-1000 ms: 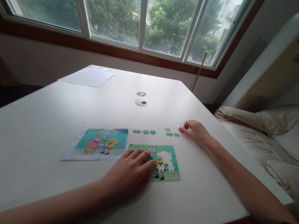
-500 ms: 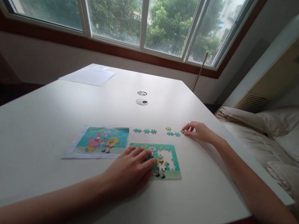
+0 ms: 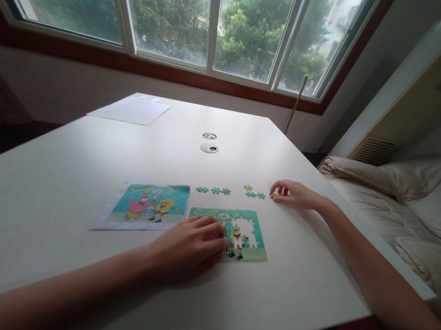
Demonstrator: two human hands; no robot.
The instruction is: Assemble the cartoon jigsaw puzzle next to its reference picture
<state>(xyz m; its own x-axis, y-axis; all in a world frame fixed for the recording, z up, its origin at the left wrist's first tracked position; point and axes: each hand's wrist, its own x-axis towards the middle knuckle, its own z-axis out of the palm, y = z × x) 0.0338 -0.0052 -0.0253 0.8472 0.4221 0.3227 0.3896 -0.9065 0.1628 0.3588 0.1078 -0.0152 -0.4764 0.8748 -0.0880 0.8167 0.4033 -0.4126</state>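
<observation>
My left hand [image 3: 193, 243] lies over the left part of a cartoon jigsaw puzzle [image 3: 255, 252], fingers slightly bent and covering some of the picture. A white gap with jagged edges shows in the puzzle's upper right. Farther right, my right hand [image 3: 290, 192] pinches a small yellowish puzzle piece [image 3: 272, 195] at the tabletop, partly hidden by the fingertips. Several loose teal pieces [image 3: 215, 190] lie in a row behind the puzzle. Two more teal pieces [image 3: 255, 195] and a yellowish one [image 3: 248, 187] sit just left of my right hand.
To the left of the puzzle lies a printed picture sheet [image 3: 147, 206] with the same characters. Two round discs [image 3: 208, 148] and white paper [image 3: 130, 111] are farther back on the white table [image 3: 47, 203]. A pale sofa [image 3: 372, 197] stands to the right.
My right hand has shifted slightly to the right with the yellowish piece, away from the loose pieces. My left hand has moved slightly left on the puzzle, its fingers a little more bent.
</observation>
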